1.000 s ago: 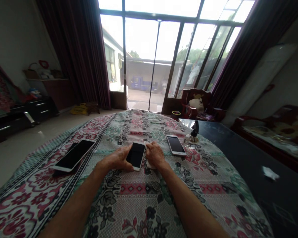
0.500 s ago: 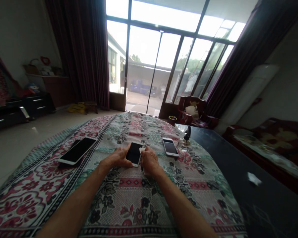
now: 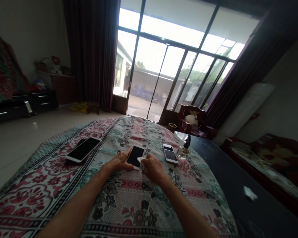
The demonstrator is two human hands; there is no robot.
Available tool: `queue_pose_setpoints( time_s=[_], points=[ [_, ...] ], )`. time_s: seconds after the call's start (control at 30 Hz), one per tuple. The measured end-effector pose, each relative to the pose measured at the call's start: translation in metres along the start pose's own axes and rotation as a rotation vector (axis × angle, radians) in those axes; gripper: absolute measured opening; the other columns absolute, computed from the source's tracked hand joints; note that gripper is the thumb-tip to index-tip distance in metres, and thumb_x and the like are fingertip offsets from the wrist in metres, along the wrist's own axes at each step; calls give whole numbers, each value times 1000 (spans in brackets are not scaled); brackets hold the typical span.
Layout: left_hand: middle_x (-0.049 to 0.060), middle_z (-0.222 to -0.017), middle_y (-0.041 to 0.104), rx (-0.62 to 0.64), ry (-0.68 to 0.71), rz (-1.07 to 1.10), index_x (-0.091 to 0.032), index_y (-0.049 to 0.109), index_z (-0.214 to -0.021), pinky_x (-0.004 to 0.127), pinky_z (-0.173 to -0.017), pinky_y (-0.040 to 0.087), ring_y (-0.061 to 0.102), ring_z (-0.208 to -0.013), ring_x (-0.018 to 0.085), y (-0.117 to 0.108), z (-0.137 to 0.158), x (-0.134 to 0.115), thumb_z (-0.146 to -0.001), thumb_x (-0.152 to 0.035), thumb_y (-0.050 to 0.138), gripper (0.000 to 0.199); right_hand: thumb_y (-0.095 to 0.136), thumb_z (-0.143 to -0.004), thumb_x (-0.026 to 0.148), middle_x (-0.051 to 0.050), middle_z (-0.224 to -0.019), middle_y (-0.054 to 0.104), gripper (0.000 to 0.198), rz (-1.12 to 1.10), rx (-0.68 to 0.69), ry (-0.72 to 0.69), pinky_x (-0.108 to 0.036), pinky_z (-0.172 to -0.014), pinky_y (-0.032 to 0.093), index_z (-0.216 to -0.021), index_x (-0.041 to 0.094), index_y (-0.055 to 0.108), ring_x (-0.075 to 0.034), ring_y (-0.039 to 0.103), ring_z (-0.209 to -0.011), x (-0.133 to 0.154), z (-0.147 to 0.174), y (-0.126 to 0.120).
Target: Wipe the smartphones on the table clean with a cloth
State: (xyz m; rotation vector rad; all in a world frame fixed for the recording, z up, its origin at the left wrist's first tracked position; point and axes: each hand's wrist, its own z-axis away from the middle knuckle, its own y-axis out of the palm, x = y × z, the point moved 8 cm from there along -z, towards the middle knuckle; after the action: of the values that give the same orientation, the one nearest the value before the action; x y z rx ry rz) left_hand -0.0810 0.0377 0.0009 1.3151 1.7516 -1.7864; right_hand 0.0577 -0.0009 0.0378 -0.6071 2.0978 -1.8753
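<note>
A white-framed smartphone [image 3: 136, 153] with a dark screen lies on the patterned tablecloth in front of me. My left hand [image 3: 123, 160] grips its left side, with the thumb along the lower edge. Pinched in my right hand [image 3: 154, 168] is a white tissue [image 3: 140, 159], which lies over the lower right of the screen. Most of the tissue is hidden by the fingers. To the left, a larger white phone [image 3: 84, 149] rests partly on a dark flat object [image 3: 72, 163]. On the right lies another white phone [image 3: 170, 153], its screen reflecting light.
The floral tablecloth [image 3: 139, 215] covers a rounded table. A small dark figurine [image 3: 187, 143] on a clear base stands near its right edge. Beyond is a black surface [image 3: 213, 165] with a crumpled white piece [image 3: 250, 193]. Glass doors [image 3: 149, 82] are ahead.
My right hand has shifted so that the white tissue reaches further over the screen from the right edge. My left hand keeps its hold. The view has tilted slightly upward.
</note>
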Motion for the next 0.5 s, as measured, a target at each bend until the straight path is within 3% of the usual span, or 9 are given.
queue_pose_setpoints(
  time_s=[0.1, 0.2, 0.33, 0.4, 0.5],
  points=[
    [5, -111, 70, -27, 12, 18, -20, 43, -142, 35, -82, 51, 65, -98, 29, -5, 2, 5, -58, -34, 78, 92, 44, -93, 19, -8, -95, 62, 28, -10, -58, 40, -27, -74, 36, -96, 22, 72, -19, 56, -89, -10, -30, -8],
    [7, -111, 68, -65, -35, -51, -18, 43, -143, 34, -85, 49, 63, -100, 29, -12, 4, 14, -59, -34, 78, 93, 43, -95, 21, -8, -97, 61, 28, 2, -75, 75, -27, -75, 36, -96, 22, 71, -18, 55, -90, -16, -64, 0],
    [11, -113, 63, -76, 5, -237, -16, 67, -114, 37, -92, 46, 58, -105, 31, -15, 5, 17, -59, -40, 79, 61, 42, -94, 18, -8, -103, 59, 29, 31, -78, 109, -28, -78, 36, -100, 22, 70, -19, 53, -93, -22, -97, 19],
    [12, -110, 61, -66, 27, -291, -16, 72, -102, 38, -93, 45, 56, -105, 31, -13, 4, 19, -61, -43, 78, 50, 44, -92, 17, -8, -104, 59, 29, 29, -61, 94, -28, -79, 36, -100, 23, 71, -20, 53, -95, -21, -104, 28],
    [10, -108, 60, -49, 35, -298, -18, 74, -100, 37, -94, 44, 55, -104, 30, -11, 2, 22, -63, -45, 78, 46, 45, -91, 16, -8, -104, 58, 30, 15, -52, 48, -28, -79, 35, -101, 24, 72, -20, 52, -94, -16, -104, 38]
  ],
)
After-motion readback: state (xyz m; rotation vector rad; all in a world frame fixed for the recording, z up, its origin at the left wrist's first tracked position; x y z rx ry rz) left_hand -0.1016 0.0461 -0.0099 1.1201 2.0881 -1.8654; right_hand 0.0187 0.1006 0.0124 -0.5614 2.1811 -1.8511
